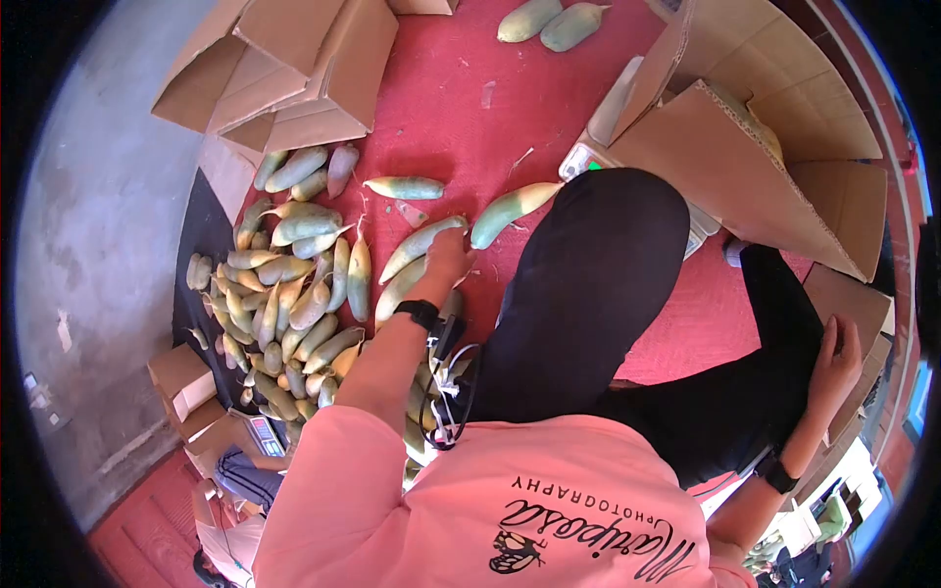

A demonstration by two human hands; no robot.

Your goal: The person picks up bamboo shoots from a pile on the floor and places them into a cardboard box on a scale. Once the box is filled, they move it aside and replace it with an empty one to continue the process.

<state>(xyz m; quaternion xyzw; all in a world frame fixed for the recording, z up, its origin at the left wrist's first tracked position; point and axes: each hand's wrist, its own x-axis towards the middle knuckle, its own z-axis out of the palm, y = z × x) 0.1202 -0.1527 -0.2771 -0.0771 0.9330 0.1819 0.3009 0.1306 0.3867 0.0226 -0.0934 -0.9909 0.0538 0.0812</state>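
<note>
My left hand (448,257), with a black band at the wrist, reaches forward and closes around the upper right end of a green radish (420,247). Below that radish lies another radish (397,288), partly hidden by my forearm. A larger green radish with a yellowish end (512,213) rests on the red mat just right of the hand, and a smaller radish (405,187) lies further ahead. Off to the right, my right hand (835,367) lies beside my bent leg, near a cardboard box edge, fingers extended and holding nothing.
A big heap of radishes (284,304) covers the left side. An open cardboard box (725,167) stands on a scale (583,160) at right, with other cartons (323,78) at upper left. Two radishes (554,24) lie far ahead. Another person (235,529) sits at lower left.
</note>
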